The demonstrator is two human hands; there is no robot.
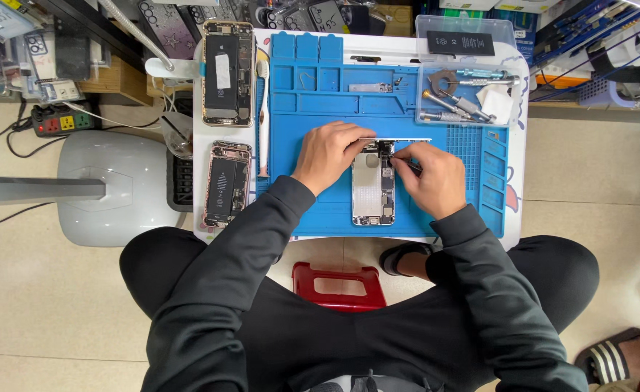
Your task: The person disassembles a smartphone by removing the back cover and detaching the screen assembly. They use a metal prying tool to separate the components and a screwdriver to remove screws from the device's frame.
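Both hands work on the opened phone (pixel 373 190): left hand (pixel 328 154) steadies its far end; right hand (pixel 430 178) is closed on a thin tool (pixel 405 163).

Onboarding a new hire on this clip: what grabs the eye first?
The bright blue repair mat fills the small table, and at its middle both hands work on an opened phone: the left hand steadies its top edge, the right hand holds a thin tool to it. Two more opened phones lie left of the mat, and a clear tray of tools sits at its top right.
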